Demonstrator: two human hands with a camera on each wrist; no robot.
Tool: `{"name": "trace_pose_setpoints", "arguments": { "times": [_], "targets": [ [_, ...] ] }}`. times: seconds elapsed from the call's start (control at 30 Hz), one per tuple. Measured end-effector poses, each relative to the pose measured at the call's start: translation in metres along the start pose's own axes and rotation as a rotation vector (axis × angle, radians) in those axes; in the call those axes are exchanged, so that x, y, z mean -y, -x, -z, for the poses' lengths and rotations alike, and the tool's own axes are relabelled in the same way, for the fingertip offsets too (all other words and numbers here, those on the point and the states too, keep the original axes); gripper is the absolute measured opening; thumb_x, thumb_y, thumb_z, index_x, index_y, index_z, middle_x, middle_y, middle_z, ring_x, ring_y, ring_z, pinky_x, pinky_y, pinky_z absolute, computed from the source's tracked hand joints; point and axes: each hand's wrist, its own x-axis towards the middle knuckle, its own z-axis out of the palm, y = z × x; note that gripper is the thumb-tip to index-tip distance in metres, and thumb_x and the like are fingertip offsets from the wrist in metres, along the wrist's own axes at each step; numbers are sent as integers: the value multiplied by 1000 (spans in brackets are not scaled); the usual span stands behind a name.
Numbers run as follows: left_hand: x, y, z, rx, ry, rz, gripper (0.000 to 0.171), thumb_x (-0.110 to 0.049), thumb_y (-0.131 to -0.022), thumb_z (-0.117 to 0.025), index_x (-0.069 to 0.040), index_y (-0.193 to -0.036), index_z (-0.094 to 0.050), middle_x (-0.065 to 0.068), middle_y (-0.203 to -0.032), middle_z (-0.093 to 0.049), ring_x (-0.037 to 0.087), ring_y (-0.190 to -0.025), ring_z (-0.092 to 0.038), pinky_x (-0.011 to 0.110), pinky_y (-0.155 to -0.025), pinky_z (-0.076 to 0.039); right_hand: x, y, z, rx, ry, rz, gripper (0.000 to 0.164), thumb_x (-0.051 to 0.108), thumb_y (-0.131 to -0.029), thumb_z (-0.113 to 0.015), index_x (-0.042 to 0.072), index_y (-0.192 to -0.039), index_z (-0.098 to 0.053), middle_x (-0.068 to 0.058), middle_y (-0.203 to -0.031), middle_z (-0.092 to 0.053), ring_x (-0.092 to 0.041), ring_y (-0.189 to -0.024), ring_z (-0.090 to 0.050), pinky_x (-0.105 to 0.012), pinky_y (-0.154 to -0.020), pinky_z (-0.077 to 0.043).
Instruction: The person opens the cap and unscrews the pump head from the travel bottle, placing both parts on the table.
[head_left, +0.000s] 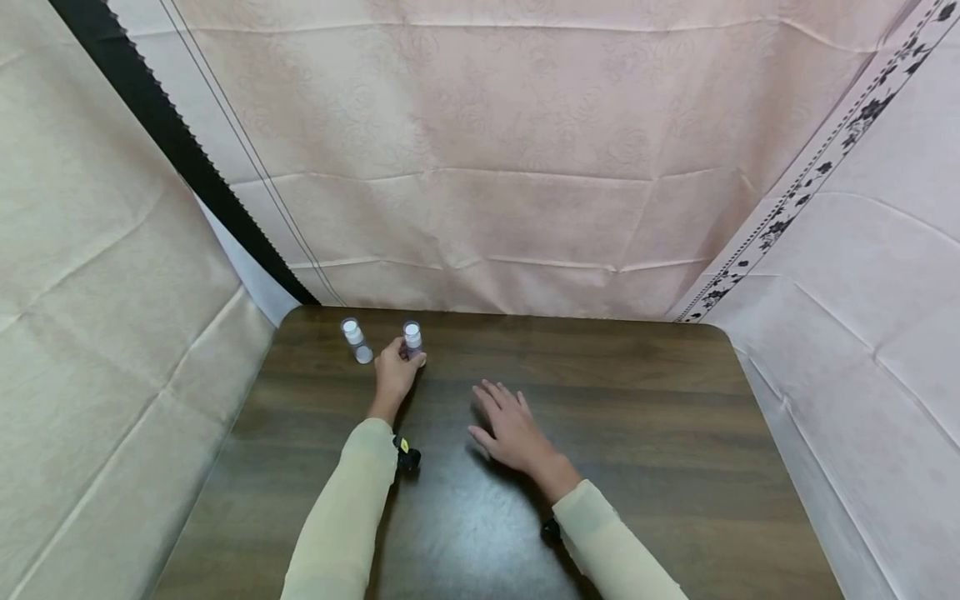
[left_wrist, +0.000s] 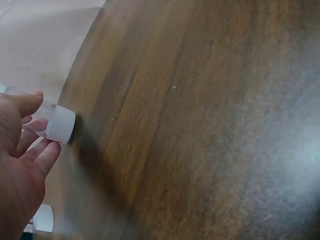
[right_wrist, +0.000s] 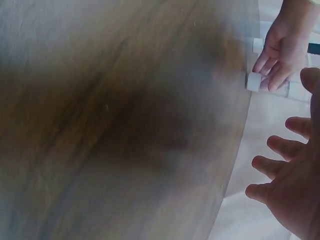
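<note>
Left hand (head_left: 395,371) pinches a container at the table's far edge

From my remote post, I see the left hand's thumb and fingers curled narrowly around a clear, white-ended container (head_left: 413,338), near the far edge of the brown table (head_left: 645,433), left of its middle. I cannot tell whether its lower end touches the wood. A second container (head_left: 356,341), much alike, stands just to its left. My right hand (head_left: 517,433) is spread wide over the table, well apart from both, palm down. Pale cloth (head_left: 525,167) hangs beyond the far edge.
</note>
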Motion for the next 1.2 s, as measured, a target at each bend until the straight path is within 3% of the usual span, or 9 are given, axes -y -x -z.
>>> {"name": "trace_pose_setpoints", "arguments": {
  "times": [0.5, 0.8, 1.2],
  "targets": [
    [-16, 18, -2, 34, -10, -111, 42, -12, -91, -80, -1, -129, -66, 23, -123, -71, 37, -114, -69, 49, -96, -57, -26, 10, 20, -113, -54, -29, 67, 44, -106, -55, 11, -161, -36, -13, -167, -34, -36, -153, -33, -65, -121, -27],
    [-27, 26, -5, 28, -30, -156, 41, -11, -89, -82, 0, -126, -68, 23, -121, -72, 38, -112, -70, 51, -96, -56, -45, 18, 29, -121, -86, -84, 67, 44, -106, -55, 12, -161, -35, -11, -168, -33, -33, -154, -33, -62, -122, -26],
    [-47, 40, -11, 28, -50, -269, 40, -9, -85, -85, 2, -121, -71, 22, -116, -74, 37, -107, -70, 52, -96, -56, -61, 25, 40, -174, -177, -110, 65, 41, -106, -55, 12, -161, -35, -13, -167, -33, -33, -153, -35, -61, -122, -28]
  ]
}}
